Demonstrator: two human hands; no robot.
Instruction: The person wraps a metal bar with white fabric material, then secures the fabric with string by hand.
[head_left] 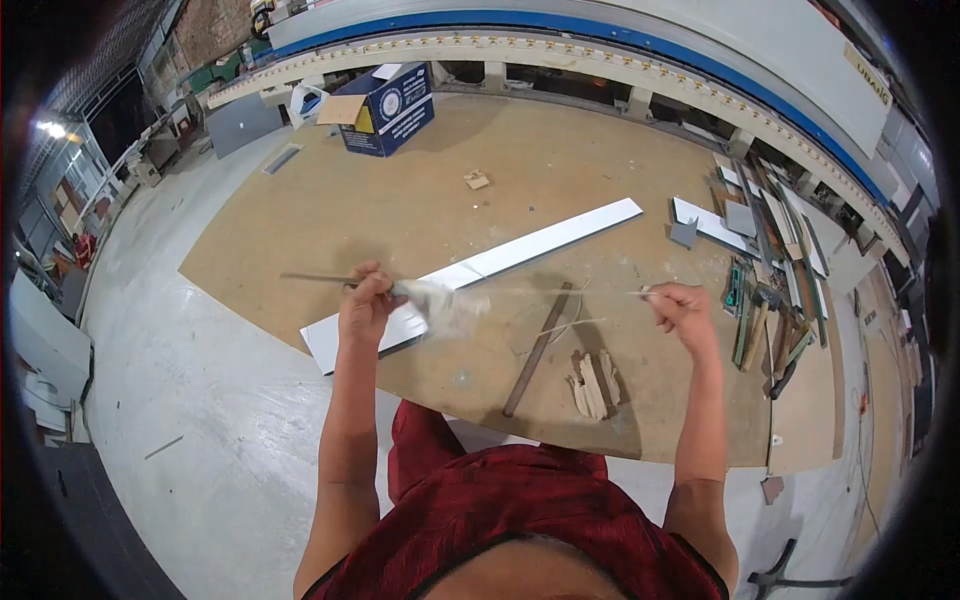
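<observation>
My left hand (366, 302) is closed around a thin dark rod (312, 277) that sticks out to the left. A whitish, sheet-like bundle (445, 308), smeared by motion, hangs at its right side. My right hand (682, 314) pinches the end of a thin pale string (560, 291), which runs taut across to the left hand. Beneath lies a long white panel strip (560, 236), slanted across the board. Between my hands a dark bar (538, 352) rests on the surface, beside torn brown cardboard pieces (594, 385) and loose pale strands.
A blue box (400, 112) with open flaps stands at the back. Hammers (768, 298), a green tool (735, 285) and several offcut strips (712, 222) lie at the right. A long machine with a blue rail (560, 22) borders the far side of the brown board (340, 205).
</observation>
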